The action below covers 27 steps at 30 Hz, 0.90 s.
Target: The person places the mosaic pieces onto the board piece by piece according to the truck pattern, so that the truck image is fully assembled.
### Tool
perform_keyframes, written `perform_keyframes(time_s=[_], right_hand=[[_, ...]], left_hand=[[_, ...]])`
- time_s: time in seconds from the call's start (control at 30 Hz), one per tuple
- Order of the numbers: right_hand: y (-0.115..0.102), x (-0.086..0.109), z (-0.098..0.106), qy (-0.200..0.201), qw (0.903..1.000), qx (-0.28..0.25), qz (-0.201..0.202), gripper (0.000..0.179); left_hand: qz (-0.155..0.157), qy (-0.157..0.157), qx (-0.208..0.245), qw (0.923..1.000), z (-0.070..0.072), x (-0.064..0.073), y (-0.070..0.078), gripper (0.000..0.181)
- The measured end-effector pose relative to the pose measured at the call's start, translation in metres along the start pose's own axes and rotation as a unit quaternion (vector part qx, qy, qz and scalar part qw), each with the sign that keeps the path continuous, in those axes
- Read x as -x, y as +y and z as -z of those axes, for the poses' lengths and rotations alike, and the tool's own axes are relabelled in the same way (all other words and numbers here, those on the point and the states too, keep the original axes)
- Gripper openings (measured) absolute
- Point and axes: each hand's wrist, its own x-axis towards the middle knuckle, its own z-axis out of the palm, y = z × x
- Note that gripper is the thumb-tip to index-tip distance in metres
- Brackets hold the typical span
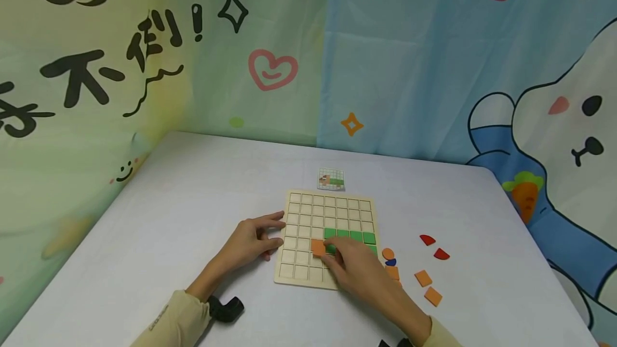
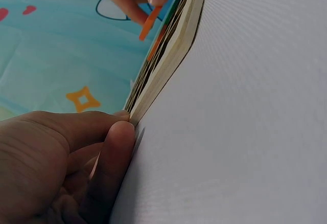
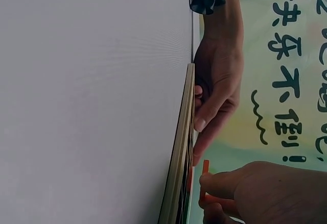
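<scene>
My right hand pinches an orange square tile between thumb and fingertips. It holds the tile tilted just above the wooden grid board, left of the green tiles set in the cells. The right wrist view also shows this tile on edge between the fingers. Another orange piece sits in the board below it. My left hand rests against the board's left edge, thumb and forefinger tips touching the rim. Part of the green rows is hidden behind the right hand.
A small picture card lies beyond the board. Right of the board are two red pieces, an orange disc, a blue piece and several orange squares. A printed curtain hangs behind the white table.
</scene>
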Motion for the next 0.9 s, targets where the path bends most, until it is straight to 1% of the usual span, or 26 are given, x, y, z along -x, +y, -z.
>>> perform_keyframes(time_s=[0.23,0.5,0.7,0.9], right_hand=[[-0.007,-0.010,-0.005,-0.018,0.9998,-0.007,0.010,0.021],[-0.012,-0.018,-0.009,-0.012,0.9995,0.011,0.026,0.021],[-0.014,-0.022,-0.012,-0.014,0.9995,0.012,0.027,0.021],[-0.016,-0.025,-0.014,-0.026,0.9994,0.010,0.019,0.021]], left_hand=[[0.008,-0.003,-0.001,1.0000,0.000,0.001,-0.001,0.043],[0.007,0.003,-0.001,1.0000,0.000,0.000,-0.001,0.043],[0.007,0.001,0.003,1.0000,0.000,0.001,0.000,0.043],[0.004,0.001,0.002,1.0000,-0.001,0.000,0.000,0.043]])
